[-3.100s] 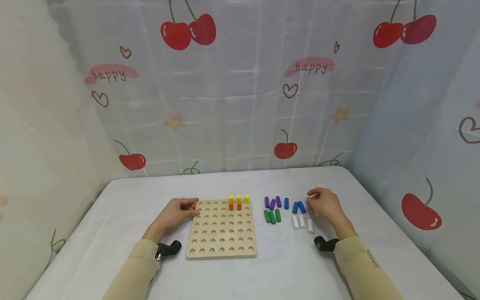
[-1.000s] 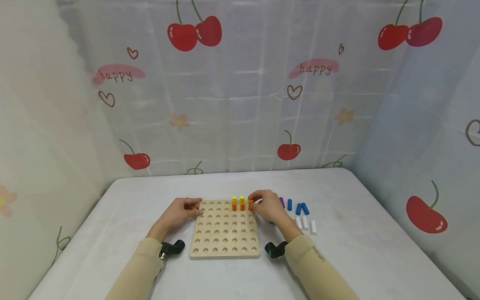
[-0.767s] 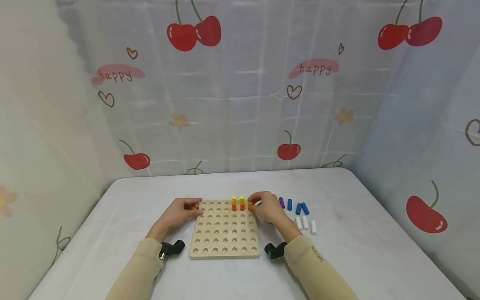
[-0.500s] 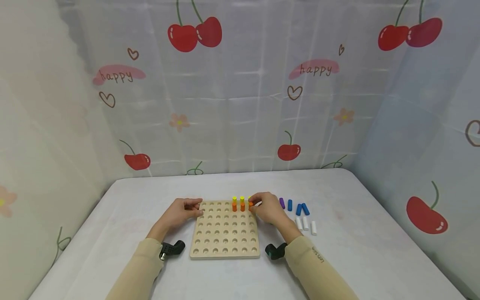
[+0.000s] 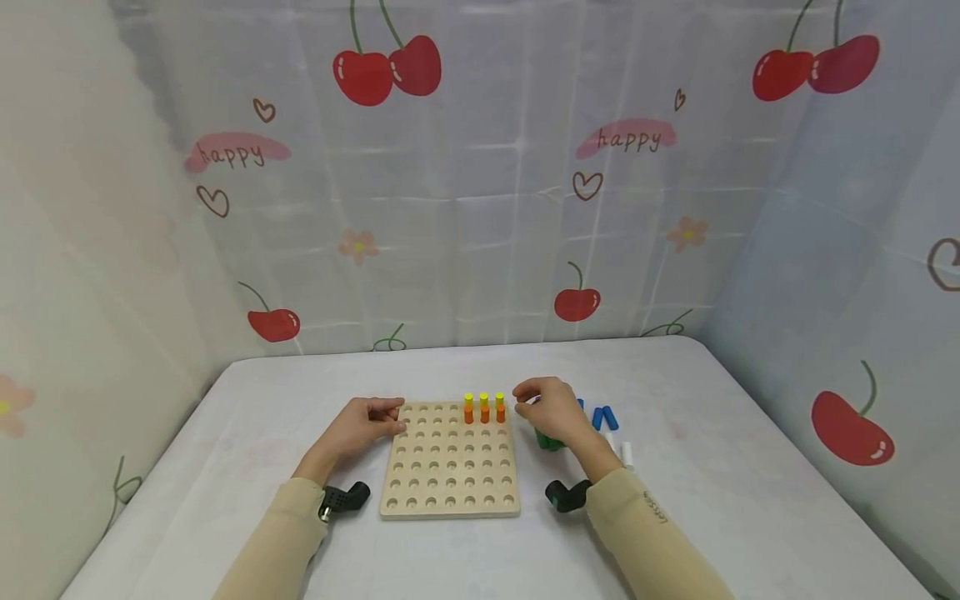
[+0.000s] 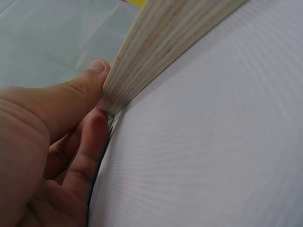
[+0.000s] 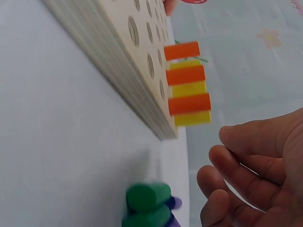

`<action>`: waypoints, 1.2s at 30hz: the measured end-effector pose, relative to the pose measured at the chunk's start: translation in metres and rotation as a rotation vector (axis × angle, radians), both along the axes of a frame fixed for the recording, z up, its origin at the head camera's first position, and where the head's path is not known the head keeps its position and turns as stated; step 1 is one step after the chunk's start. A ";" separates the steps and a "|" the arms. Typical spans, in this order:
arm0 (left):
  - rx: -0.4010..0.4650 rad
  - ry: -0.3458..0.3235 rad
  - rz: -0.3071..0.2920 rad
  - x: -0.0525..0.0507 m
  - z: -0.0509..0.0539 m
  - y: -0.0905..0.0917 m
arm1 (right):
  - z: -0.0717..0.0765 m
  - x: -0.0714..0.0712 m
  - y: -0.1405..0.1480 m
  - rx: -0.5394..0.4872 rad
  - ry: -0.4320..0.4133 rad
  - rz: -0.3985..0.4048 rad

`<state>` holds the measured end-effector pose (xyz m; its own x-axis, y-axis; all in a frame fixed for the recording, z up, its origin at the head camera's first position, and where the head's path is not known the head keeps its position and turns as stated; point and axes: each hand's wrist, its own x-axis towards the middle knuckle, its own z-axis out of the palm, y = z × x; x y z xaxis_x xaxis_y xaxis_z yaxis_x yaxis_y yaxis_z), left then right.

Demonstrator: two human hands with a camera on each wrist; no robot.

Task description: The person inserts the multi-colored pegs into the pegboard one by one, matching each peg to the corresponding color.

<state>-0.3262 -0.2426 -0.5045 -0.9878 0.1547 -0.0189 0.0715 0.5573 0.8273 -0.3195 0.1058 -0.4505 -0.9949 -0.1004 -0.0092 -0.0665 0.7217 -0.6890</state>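
A pale wooden pegboard with rows of round holes lies on the table. Three yellow pegs stand in its back row at the right, and three orange pegs stand just in front of them. My left hand grips the board's far left corner; in the left wrist view the thumb is against its edge and a fingertip touches low at the corner. Just right of the pegs hovers my right hand, its fingers loosely bent with nothing between them. The right wrist view shows a gap between those fingers and the nearest peg.
Green pegs lie on the table right of the board, partly under my right hand. Purple ends show beside them. Blue pegs and white pegs lie farther right, partly hidden by the arm. A printed curtain hangs behind.
My right hand brought an orange peg from the right to the board's second row, released it there, and has drawn back slightly right. The left hand keeps its hold on the board.
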 end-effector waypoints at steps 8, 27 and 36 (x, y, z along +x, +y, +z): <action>-0.004 0.004 -0.005 0.000 0.000 -0.001 | 0.008 0.006 0.034 0.020 0.002 -0.044; -0.015 0.005 0.009 0.001 -0.001 -0.002 | 0.009 0.031 0.103 0.104 0.037 -0.103; -0.022 0.002 -0.002 0.000 -0.002 -0.002 | 0.001 0.044 0.124 0.147 -0.008 -0.128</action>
